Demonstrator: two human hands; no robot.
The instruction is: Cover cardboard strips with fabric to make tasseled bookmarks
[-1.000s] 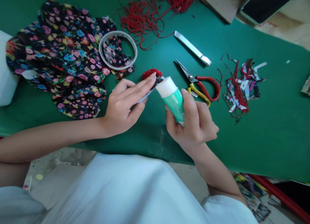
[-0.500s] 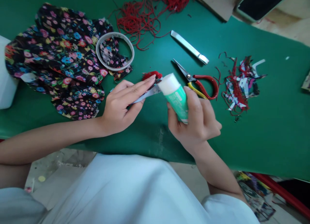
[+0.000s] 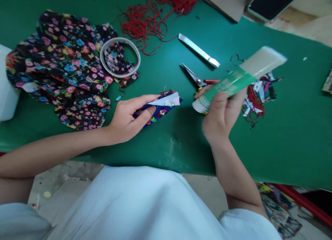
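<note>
My left hand [image 3: 131, 118] pinches a small folded piece of fabric [image 3: 162, 112], dark blue with a colourful print outside and a pale inner face. A bit of red and dark floral material shows along its upper edge. Right of it, my right hand [image 3: 220, 115] grips a green and white squeeze tube [image 3: 234, 82], tilted with its wide end up to the right and its narrower white end down to the left. Just behind that hand lie small scissors [image 3: 198, 80], their handles mostly hidden. The tube is apart from the fabric.
On the green table [image 3: 160, 146] lie black floral cloth [image 3: 70, 67], a tape ring [image 3: 101, 60], red cord [image 3: 147, 25], a metal clipper-like tool [image 3: 198, 50] and a heap of scraps [image 3: 254, 99]. A phone [image 3: 272, 4] is at the back right, a white container [image 3: 6, 84] at the left.
My right hand has swung the tube away from the fabric to the right and turned it over. My left hand has tilted the fabric, so its blue printed side now shows.
</note>
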